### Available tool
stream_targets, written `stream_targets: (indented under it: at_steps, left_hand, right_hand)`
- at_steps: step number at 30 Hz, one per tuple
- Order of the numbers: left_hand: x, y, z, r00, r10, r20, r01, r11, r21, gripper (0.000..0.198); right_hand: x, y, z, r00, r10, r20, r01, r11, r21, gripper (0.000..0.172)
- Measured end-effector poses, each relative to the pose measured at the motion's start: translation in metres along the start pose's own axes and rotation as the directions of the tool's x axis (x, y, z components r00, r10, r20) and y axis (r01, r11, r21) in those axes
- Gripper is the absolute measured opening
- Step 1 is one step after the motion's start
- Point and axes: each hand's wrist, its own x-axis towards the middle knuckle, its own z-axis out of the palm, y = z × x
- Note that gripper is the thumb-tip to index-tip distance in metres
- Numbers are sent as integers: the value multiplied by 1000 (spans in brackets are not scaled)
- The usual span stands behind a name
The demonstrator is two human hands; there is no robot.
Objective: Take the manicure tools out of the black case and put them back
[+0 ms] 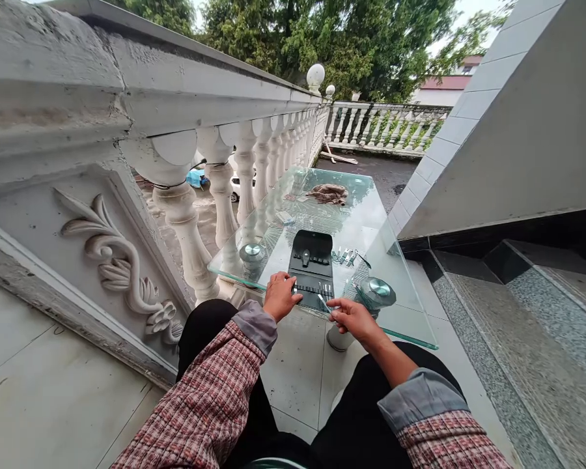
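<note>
An open black manicure case [311, 247] lies on the glass table [254, 228] with its lid flap away from me. Small metal tools sit in loops along its near half. My left hand [280, 296] is closed at the near left edge of the case, thumb and fingers gripping it. Between the thumb and fingers of my right hand [354, 319] is a slim silver manicure tool [323, 301], held over the near right corner of the case. A nail clipper [305, 256] shows in the upper half. Several loose metal tools [348, 256] lie to the right of the case.
A crumpled brown cloth [328, 193] and a small pale packet [286, 217] are farther back on the table. Round metal discs [379, 286] top the table supports. A white balustrade [219, 176] runs along the left, and stone steps [522, 319] rise on the right.
</note>
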Motion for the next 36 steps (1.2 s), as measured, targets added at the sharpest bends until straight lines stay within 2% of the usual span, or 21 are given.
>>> stream_targets:
  at_steps: [4, 14, 18, 24, 36]
  left_hand:
    - [-1, 3, -1, 1000, -7, 2, 7, 1000, 9, 38]
    - [-5, 6, 0, 1000, -16, -6, 16, 1000, 19, 41]
    - [-6, 6, 2, 1000, -15, -13, 16, 1000, 15, 44]
    - [-6, 5, 4, 1000, -11, -24, 11, 1000, 13, 44]
    - [-6, 5, 2, 1000, 2, -14, -2, 1000, 14, 41]
  right_hand:
    - [-2, -2, 4, 998, 62, 12, -62, 998, -8, 27]
    - [-3, -6, 10, 995, 59, 79, -55, 997, -53, 27]
    - [-1, -2, 12, 994, 25, 108, -15, 996, -88, 31]
    - [2, 3, 18, 997, -40, 70, 47, 995, -90, 35]
    - [13, 5, 28, 998, -24, 54, 31, 991, -130, 22]
